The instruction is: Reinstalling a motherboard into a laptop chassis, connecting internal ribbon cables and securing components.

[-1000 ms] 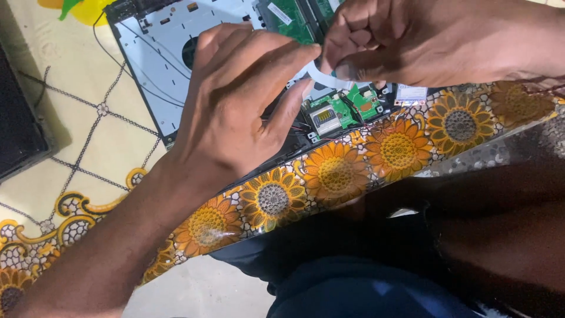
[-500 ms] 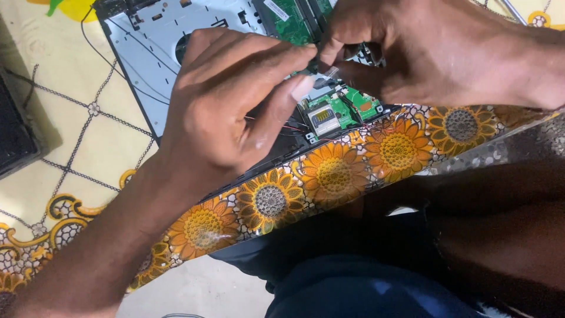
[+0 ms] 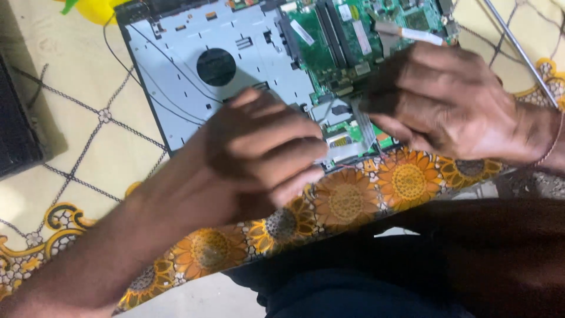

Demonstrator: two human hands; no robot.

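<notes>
Head view: an opened laptop (image 3: 194, 88) lies on a cream patterned cloth (image 3: 76, 171) with a sunflower border (image 3: 347, 203) along its near edge. The grey inner chassis shows a round dark fan opening (image 3: 216, 66) and thin black wires running across it. A green board (image 3: 335, 35) fills the laptop's right part, with a smaller green board (image 3: 347, 134) at the near edge. The left hand (image 3: 259, 156) is blurred, fingers half curled and loosely bunched over the near edge of the laptop; whether it grips anything cannot be told. It covers the chassis corner beneath it. The right hand (image 3: 447, 103) rests over the right near part of the green board, fingers drawn close together at a flat ribbon cable (image 3: 366, 126) that runs down to the smaller board; the fingertips appear to pinch it, though blur leaves the contact uncertain. This hand hides the board area under it. A second pale ribbon (image 3: 412, 34) lies on the board above the right hand. A thin metal rod (image 3: 521, 50) lies on the cloth at upper right, apart from the laptop. A dark object (image 3: 17, 129) sits at the left edge, and a yellow item (image 3: 97, 9) at top left. Dark clothing (image 3: 412, 265) fills the lower right foreground.
</notes>
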